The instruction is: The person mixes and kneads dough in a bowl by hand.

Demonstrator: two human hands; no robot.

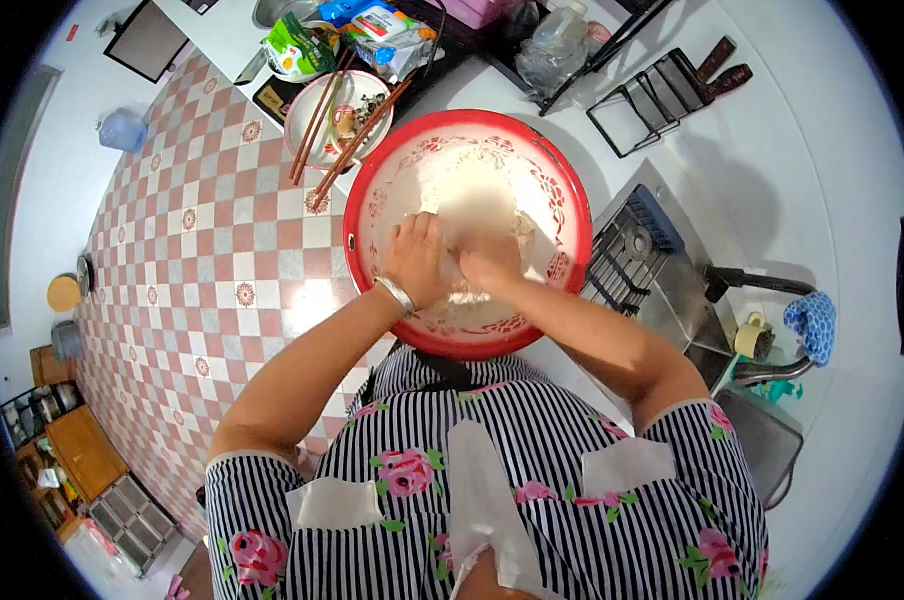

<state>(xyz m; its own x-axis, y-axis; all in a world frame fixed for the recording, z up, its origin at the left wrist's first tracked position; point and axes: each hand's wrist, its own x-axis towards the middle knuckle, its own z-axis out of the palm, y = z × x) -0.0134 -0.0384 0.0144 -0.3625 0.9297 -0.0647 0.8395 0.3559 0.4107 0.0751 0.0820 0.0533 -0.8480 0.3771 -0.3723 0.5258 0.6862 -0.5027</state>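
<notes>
A large white basin [574,190] with a red rim and red floral pattern stands before me, pale flour or dough in it. My left hand [415,262], with a bracelet on the wrist, is inside the basin at the left, its fingers bent over pale material. Close beside it on the right, my right hand [490,258] reaches into the same material. A bright blur covers part of that hand, and its fingers are hidden. What lies under both palms cannot be made out.
Behind the basin's left side sit a bowl [299,118] of food with chopsticks [347,160] across it and packets [382,35]. At the right are a black rack [647,105], a stove grate [627,250] and a faucet [762,280]. Checkered floor [192,270] spreads left.
</notes>
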